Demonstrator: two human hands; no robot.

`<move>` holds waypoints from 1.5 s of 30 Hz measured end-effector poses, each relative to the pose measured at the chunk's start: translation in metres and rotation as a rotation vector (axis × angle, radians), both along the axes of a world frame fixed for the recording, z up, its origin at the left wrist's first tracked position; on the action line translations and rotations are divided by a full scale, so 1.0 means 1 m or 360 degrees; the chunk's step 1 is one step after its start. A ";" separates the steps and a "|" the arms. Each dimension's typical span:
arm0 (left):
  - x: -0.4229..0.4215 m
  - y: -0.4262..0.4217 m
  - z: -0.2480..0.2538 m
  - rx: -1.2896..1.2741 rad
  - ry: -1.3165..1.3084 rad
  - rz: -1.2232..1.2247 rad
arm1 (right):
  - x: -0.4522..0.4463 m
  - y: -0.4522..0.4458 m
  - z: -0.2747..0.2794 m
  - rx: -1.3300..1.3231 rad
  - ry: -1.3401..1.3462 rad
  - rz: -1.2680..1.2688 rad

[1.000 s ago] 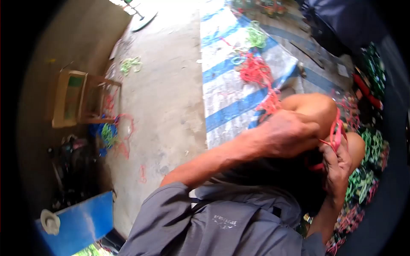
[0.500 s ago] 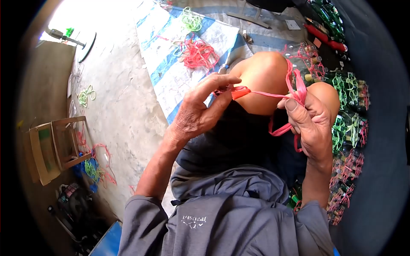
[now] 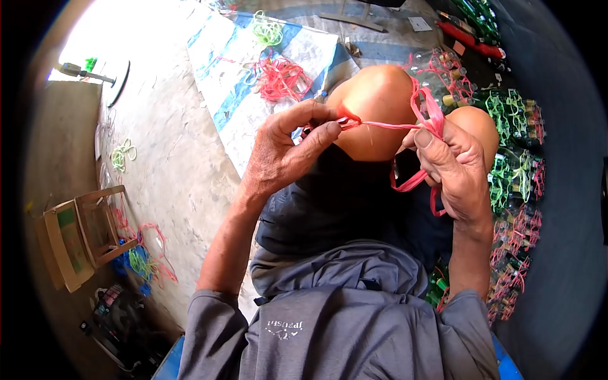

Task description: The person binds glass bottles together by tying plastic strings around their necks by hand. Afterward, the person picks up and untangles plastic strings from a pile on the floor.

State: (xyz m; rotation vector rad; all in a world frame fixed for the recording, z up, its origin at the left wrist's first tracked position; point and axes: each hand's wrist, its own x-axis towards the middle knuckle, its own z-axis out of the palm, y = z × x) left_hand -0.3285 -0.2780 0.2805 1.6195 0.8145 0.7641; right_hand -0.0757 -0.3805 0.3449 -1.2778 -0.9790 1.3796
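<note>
A pink-red plastic cord [image 3: 386, 125] is stretched between my hands, above my bare knees. My left hand [image 3: 288, 142] pinches its left end between thumb and fingers, where a short red piece shows. Thumb and fingers of my right hand [image 3: 453, 161] are closed on the looped part of the cord, and more loops hang below that hand. Beyond my knees, a tangled red cord pile [image 3: 282, 77] and a light green cord bundle [image 3: 266, 30] lie on the blue-and-white striped sheet [image 3: 221, 88].
Rows of bottles in green and pink netting [image 3: 516, 171] line the right side. At left are a wooden frame [image 3: 104, 225], a cardboard box [image 3: 66, 244] and loose cords [image 3: 144, 263] on the floor. A dark bag-like object [image 3: 123, 329] is at lower left.
The view has swung left and settled. My left hand has gone from near my right hand to the left, drawing the cord out between them.
</note>
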 end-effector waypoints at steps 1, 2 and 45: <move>0.000 0.001 0.002 -0.0042 0.0011 -0.0017 | 0.001 0.000 -0.002 0.0000 0.0006 -0.0001; 0.001 0.002 0.006 -0.0083 0.0022 -0.0033 | 0.002 0.000 -0.003 0.0000 0.0010 -0.0002; 0.038 0.014 0.002 0.0539 0.0088 0.0044 | 0.032 0.006 -0.009 -0.0076 0.0236 -0.0280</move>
